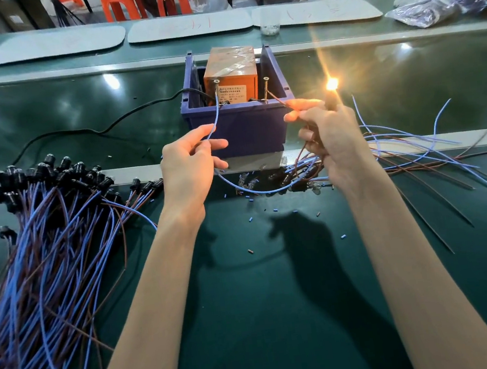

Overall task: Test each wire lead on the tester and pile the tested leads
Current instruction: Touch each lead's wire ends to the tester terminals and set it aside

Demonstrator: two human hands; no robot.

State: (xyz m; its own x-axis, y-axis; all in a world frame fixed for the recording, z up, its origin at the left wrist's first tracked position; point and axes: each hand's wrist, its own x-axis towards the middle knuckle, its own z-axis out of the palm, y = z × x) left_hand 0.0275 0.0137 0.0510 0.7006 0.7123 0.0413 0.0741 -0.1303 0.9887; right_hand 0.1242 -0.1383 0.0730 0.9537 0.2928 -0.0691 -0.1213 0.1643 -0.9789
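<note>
Centre of frame, upper half: orange box-shaped tester (229, 73) wrapped in clear film, seated inside a dark blue plastic bin (239, 130) on the green bench top (261, 273). Two upright screws at the tester's front: left screw (216, 88) and right screw (265, 86).

Left hand (186, 157), centre left: thumb and forefinger pinched on a thin blue wire (216, 111), its tip up at the left screw; touching or just short, cannot tell.

Right hand (331, 138), centre right: thumb and forefinger pinched on a thin brown wire (278, 100) reaching toward the right screw, other fingers curled round a small black lamp holder (331, 102). Small glass bulb (331, 84) just above that hand, lit, with a bright orange glare.

Blue wire sagging in a loop between the two hands.

Left of frame: large pile of blue and brown wire leads (45, 237), black holders toward the top, tails fanned to the lower left corner. Right of frame: looser scatter of blue and brown leads (414, 146) beside and behind the right hand.

Black power cable (102, 129) from the left edge into the bin. Short insulation snippets (269, 208) on the bench between the forearms.

Top of frame: pale grey mats (56, 43), orange plastic stools (121, 2), clear plastic bags (434, 4) at upper right.
</note>
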